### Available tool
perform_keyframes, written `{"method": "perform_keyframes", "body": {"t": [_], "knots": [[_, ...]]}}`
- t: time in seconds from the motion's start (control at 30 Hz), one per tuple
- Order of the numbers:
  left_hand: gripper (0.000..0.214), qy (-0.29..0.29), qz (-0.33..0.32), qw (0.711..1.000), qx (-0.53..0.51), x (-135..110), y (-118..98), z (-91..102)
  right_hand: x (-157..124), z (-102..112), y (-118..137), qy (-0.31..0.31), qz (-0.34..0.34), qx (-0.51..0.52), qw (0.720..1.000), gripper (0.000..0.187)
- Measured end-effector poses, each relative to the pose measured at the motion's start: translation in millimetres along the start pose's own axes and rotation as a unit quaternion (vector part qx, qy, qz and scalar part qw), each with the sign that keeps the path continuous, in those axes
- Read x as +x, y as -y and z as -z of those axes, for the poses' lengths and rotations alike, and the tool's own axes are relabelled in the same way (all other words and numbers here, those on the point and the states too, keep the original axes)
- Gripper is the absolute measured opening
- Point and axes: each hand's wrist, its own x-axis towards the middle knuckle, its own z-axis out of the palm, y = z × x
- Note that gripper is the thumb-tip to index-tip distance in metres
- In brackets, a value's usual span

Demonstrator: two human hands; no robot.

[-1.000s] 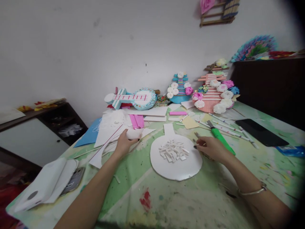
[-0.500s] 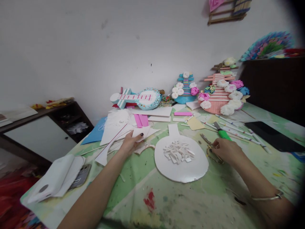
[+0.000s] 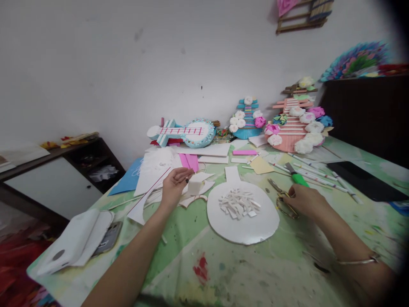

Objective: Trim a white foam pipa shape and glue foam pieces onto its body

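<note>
My left hand (image 3: 174, 186) hovers over white scraps on the left, its fingers stretched out and holding nothing. Just beside its fingertips is a small white foam block (image 3: 195, 186), among curved white offcuts (image 3: 193, 199). On the right, my right hand (image 3: 305, 200) has its fingers closed at the handles of gold-coloured scissors (image 3: 277, 187), which lie on the table with their blades pointing away. Between my hands lies a white round board with a short neck (image 3: 220, 221). A heap of small white strips (image 3: 239, 204) rests on its middle.
A green-handled knife (image 3: 298, 178), several striped sticks (image 3: 319, 181) and a black tablet (image 3: 361, 181) lie at the right. Decorated instrument models (image 3: 198, 131) stand along the wall. A phone (image 3: 108, 239) and white case (image 3: 75, 243) lie at the left edge.
My left hand has let go of the small white block and lifted slightly, its fingers straightening. My right hand has stayed by the scissors.
</note>
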Motion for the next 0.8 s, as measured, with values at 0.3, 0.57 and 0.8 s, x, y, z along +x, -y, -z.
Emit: {"method": "perform_keyframes", "body": {"t": [0.3, 0.57, 0.8], "knots": [[0.031, -0.024, 0.024, 0.998, -0.051, -10.0, -19.6, -17.7, 2.0, -5.2, -2.9, -0.018, 0.012, 0.006, 1.000, 0.020], [0.039, 0.063, 0.225, 0.971, -0.038, -0.2, -5.5, -58.4, 2.3, -8.6, -5.6, -0.018, 0.023, 0.006, 1.000, 0.021], [0.036, 0.104, 0.240, 0.965, -0.008, 8.6, 17.6, -80.2, 0.6, -9.9, -5.1, -0.031, 0.033, -0.001, 0.999, 0.023]]}}
